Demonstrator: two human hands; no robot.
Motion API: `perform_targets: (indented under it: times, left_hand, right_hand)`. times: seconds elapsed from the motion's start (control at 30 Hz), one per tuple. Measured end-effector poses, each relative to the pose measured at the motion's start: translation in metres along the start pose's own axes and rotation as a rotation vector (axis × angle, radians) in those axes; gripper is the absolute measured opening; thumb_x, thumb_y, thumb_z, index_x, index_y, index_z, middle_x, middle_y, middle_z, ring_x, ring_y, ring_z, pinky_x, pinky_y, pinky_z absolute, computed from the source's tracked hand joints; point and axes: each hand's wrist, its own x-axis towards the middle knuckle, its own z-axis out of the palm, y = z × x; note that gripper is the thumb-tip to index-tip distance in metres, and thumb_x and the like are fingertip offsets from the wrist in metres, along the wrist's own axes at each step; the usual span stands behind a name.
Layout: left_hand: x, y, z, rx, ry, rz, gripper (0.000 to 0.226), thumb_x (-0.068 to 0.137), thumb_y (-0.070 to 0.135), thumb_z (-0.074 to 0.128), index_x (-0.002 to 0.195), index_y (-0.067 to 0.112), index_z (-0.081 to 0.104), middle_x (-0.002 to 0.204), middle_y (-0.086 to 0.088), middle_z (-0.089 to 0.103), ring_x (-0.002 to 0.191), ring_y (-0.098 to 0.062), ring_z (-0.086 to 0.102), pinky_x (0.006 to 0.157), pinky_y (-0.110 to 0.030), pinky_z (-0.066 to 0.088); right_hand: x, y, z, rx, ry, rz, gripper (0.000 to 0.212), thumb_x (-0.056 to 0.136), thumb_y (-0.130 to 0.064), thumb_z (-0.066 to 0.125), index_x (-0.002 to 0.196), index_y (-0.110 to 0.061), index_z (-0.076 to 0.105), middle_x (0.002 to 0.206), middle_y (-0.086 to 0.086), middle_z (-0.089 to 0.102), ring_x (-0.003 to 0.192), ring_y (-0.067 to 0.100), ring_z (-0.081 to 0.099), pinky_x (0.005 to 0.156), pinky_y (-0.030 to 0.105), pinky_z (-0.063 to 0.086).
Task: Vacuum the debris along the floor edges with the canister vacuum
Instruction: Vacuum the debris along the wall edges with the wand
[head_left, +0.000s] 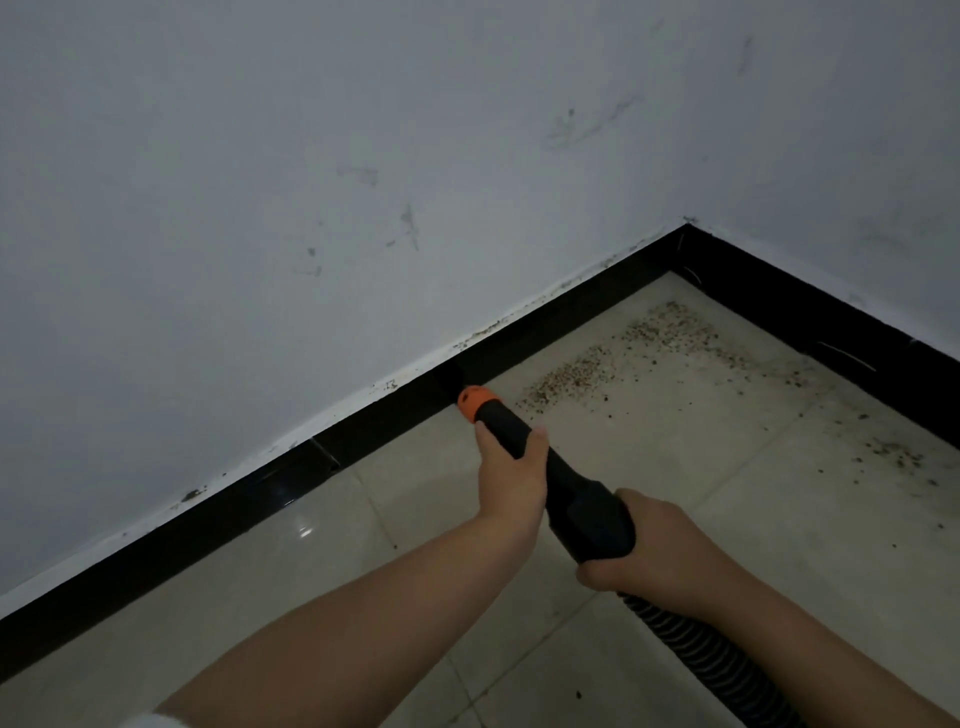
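Dim room corner: pale scuffed walls (363, 182) meet beige floor tiles (675, 493) behind a black baseboard (571, 306) running along both walls to the corner at upper right. L hand (511, 470) grips the black vacuum wand (524, 441) near its front, thumb on the R side of the tube, fingers wrapped round from the left. R hand (657, 543) is clamped on the thicker black handle section (592, 514) further back, just above where the ribbed hose (691, 654) leaves toward bottom right. Hands are apart, one ahead of the other on the same tube. Wand's long axis runs diagonally from lower right up to upper left, front end pointing at the baseboard of the left wall. An orange collar (475, 401) sits at the front; the dark nozzle beyond it blends into the baseboard, so can't tell if it touches the floor edge. Debris (623, 353), a band of small brownish crumbs, lies on the tiles just right of the nozzle and stretches toward the corner, w/ thinner scatter along the right wall (893, 457). Open floor lies left of and below the arms. No readable writing or brand on the tool.
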Motion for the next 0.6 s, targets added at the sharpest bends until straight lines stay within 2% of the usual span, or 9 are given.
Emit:
perform_targets:
  times: [0.17,0.6]
  left_hand:
    - [0.009,-0.004,-0.007,0.026,-0.030,-0.030,0.070,0.094,0.028,0.051,0.150,0.020,0.010,0.143,-0.010,0.040,0.122,-0.030,0.048,0.103,-0.043,0.042]
    - [0.058,0.012,0.070,0.095,-0.185,-0.011,0.072,0.094,0.031,0.051,0.151,0.020,0.008,0.150,-0.007,0.030,0.128,-0.029,0.042,0.105,-0.042,0.040]
  right_hand:
    - [0.002,0.003,0.006,-0.021,0.016,-0.001,0.036,0.069,-0.028,0.075,0.077,-0.022,0.041,0.079,-0.006,0.051,0.064,0.004,0.050,0.049,0.014,0.037]
    - [0.028,0.033,-0.039,0.035,0.232,0.089,0.032,0.071,-0.025,0.075,0.078,-0.020,0.044,0.081,-0.001,0.055,0.065,0.007,0.053,0.048,0.017,0.038]
